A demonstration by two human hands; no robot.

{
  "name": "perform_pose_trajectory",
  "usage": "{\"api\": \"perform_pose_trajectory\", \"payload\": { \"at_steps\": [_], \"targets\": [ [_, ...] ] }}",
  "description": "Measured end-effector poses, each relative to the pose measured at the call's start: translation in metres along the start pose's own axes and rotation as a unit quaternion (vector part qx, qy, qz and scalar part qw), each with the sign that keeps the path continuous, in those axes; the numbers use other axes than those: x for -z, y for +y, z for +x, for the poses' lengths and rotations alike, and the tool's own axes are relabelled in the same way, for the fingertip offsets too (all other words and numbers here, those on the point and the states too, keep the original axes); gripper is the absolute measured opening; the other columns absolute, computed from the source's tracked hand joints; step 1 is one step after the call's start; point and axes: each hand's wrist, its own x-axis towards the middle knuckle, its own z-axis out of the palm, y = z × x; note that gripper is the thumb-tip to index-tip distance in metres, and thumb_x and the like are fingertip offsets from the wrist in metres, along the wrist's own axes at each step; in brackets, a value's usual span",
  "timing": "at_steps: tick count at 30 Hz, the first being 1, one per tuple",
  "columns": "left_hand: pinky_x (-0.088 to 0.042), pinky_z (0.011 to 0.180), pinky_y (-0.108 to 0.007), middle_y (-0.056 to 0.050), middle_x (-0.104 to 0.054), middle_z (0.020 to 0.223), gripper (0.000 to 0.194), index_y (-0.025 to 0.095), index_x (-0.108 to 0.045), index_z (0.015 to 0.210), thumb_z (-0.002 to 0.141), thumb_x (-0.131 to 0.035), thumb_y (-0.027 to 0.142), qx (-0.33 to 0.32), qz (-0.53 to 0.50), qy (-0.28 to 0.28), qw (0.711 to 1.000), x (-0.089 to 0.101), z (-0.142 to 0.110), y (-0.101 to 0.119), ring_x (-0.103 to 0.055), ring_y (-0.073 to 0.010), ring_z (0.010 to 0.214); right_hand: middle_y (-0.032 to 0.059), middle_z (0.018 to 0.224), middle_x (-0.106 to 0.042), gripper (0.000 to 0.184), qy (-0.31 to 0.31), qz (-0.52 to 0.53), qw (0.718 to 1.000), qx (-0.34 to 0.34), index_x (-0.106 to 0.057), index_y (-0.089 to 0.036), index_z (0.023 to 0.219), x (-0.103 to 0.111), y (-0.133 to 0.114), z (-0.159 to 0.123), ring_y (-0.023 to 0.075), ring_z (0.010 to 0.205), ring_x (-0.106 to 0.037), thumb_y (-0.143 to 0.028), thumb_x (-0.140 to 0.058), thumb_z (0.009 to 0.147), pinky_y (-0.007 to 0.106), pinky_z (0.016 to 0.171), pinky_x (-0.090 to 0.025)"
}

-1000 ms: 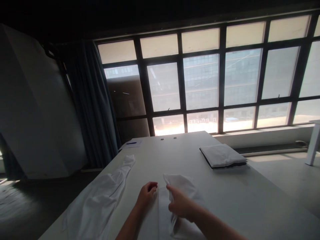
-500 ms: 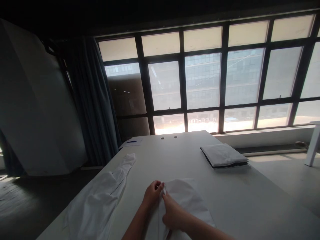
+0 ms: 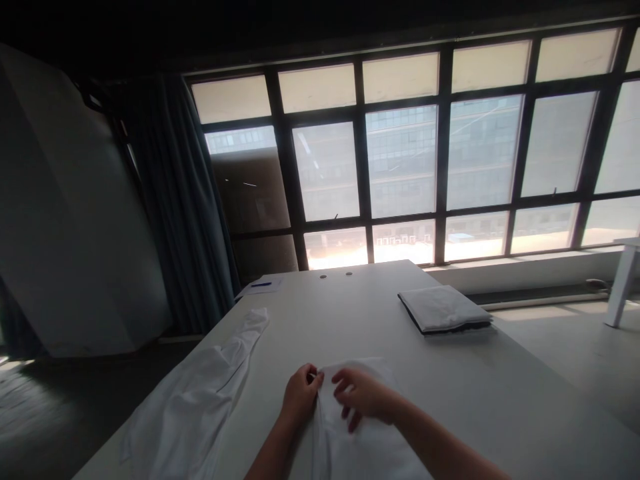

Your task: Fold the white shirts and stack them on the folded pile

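A white garment (image 3: pixel 357 447) lies on the white table (image 3: pixel 500 400) right in front of me. My left hand (image 3: pixel 300 393) pinches its upper left edge, fingers closed on the cloth. My right hand (image 3: pixel 363 397) rests on the cloth just beside it, fingers curled down and touching the fabric near the same edge. Both forearms reach in from the bottom of the view.
A second white garment (image 3: pixel 195 407) sprawls along the table's left edge. A folded white cloth on a dark one (image 3: pixel 443 310) sits at the far right. A paper with a blue pen (image 3: pixel 260 287) lies at the far left corner. Large windows (image 3: pixel 400 160) stand behind.
My right hand rose from lower on the cloth to beside the left hand. The cloth's raised flap has been laid flatter. The left hand kept its pinch.
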Motion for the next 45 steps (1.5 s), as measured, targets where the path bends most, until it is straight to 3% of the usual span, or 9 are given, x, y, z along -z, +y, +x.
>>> {"api": "perform_pose_trajectory", "payload": {
  "at_steps": [2, 4, 9, 19, 23, 32, 38, 42, 45],
  "targets": [
    [-0.041, 0.066, -0.025, -0.001, -0.070, 0.077, 0.027, 0.021, -0.063, 0.082, 0.086, -0.056, 0.047, -0.001, 0.003, -0.001, 1.000, 0.001, -0.001, 0.001, -0.065, -0.0181, 0.071, 0.0065, 0.100, -0.069, 0.040, 0.133, -0.082, 0.988, 0.009, -0.063, -0.019, 0.123, 0.034, 0.016, 0.006, 0.0163, 0.077, -0.067, -0.023, -0.050, 0.085, 0.034, 0.076, -0.057],
    [-0.042, 0.067, -0.026, -0.002, -0.071, 0.078, 0.027, 0.021, -0.064, 0.084, 0.086, -0.057, 0.046, -0.001, 0.005, -0.002, 1.000, 0.001, -0.001, 0.002, -0.065, -0.0187, 0.072, 0.0092, 0.103, -0.068, 0.039, 0.186, -0.126, 0.974, 0.000, -0.065, -0.015, 0.121, 0.064, 0.035, 0.008, 0.0195, 0.094, -0.065, -0.021, -0.048, 0.087, 0.035, 0.091, -0.050],
    [-0.044, 0.073, -0.027, -0.005, -0.072, 0.086, 0.022, 0.019, -0.066, 0.086, 0.084, -0.060, 0.040, -0.006, 0.014, 0.001, 1.000, 0.003, 0.001, 0.004, -0.066, -0.0196, 0.078, 0.0117, 0.111, -0.068, 0.030, 0.193, -0.206, 0.959, -0.024, -0.073, -0.015, 0.104, 0.097, 0.074, -0.002, 0.0224, 0.105, -0.060, -0.029, -0.051, 0.090, 0.031, 0.095, -0.040],
    [-0.042, 0.071, -0.026, -0.003, -0.069, 0.080, 0.016, 0.018, -0.064, 0.082, 0.084, -0.060, 0.033, 0.008, 0.044, -0.017, 0.999, 0.002, 0.005, 0.006, -0.064, -0.0184, 0.075, 0.0083, 0.102, -0.067, 0.038, 0.150, -0.296, 0.942, -0.048, -0.072, -0.017, 0.073, 0.079, 0.083, 0.000, 0.0224, 0.105, -0.055, -0.038, -0.048, 0.094, 0.034, 0.093, -0.030],
    [-0.041, 0.071, -0.027, -0.003, -0.066, 0.079, 0.028, 0.020, -0.060, 0.079, 0.088, -0.056, 0.046, -0.006, 0.056, -0.009, 0.998, -0.002, 0.006, 0.003, -0.062, -0.0186, 0.074, 0.0057, 0.102, -0.067, 0.043, 0.145, -0.303, 0.942, -0.025, -0.073, -0.020, 0.081, 0.075, 0.081, -0.005, 0.0207, 0.103, -0.055, -0.050, -0.047, 0.097, 0.033, 0.093, -0.030],
    [-0.035, 0.065, -0.027, 0.000, -0.064, 0.068, 0.025, 0.021, -0.058, 0.070, 0.084, -0.058, 0.041, -0.003, 0.058, -0.018, 0.998, 0.006, 0.010, 0.000, -0.057, -0.0174, 0.067, 0.0060, 0.100, -0.069, 0.037, 0.150, -0.331, 0.931, -0.030, -0.072, -0.020, 0.088, 0.073, 0.080, -0.005, 0.0223, 0.102, -0.057, -0.053, -0.056, 0.093, 0.033, 0.090, -0.032],
    [-0.036, 0.064, -0.027, -0.001, -0.066, 0.067, 0.028, 0.020, -0.061, 0.069, 0.081, -0.059, 0.045, 0.002, 0.049, -0.024, 0.999, 0.010, 0.009, 0.002, -0.059, -0.0186, 0.067, 0.0108, 0.106, -0.067, 0.022, 0.150, -0.354, 0.923, -0.023, -0.070, -0.018, 0.096, 0.076, 0.068, -0.010, 0.0246, 0.103, -0.058, -0.034, -0.055, 0.094, 0.034, 0.090, -0.037],
    [-0.038, 0.065, -0.027, -0.002, -0.068, 0.068, 0.029, 0.020, -0.063, 0.068, 0.079, -0.062, 0.047, 0.001, 0.046, -0.024, 0.999, 0.013, 0.008, 0.003, -0.061, -0.0200, 0.069, 0.0144, 0.125, -0.062, 0.029, 0.173, -0.362, 0.916, 0.001, -0.067, -0.018, 0.114, 0.057, 0.046, -0.012, 0.0263, 0.118, -0.054, -0.019, -0.048, 0.092, 0.038, 0.103, -0.033],
    [-0.038, 0.066, -0.027, -0.002, -0.069, 0.068, 0.030, 0.020, -0.064, 0.068, 0.080, -0.062, 0.047, -0.002, 0.046, -0.024, 0.999, 0.015, 0.007, 0.004, -0.062, -0.0205, 0.070, 0.0123, 0.149, -0.049, 0.047, 0.142, -0.332, 0.931, 0.054, -0.054, -0.019, 0.140, 0.026, 0.034, -0.012, 0.0275, 0.137, -0.043, -0.033, -0.049, 0.095, 0.041, 0.116, -0.025]
  ]
}}
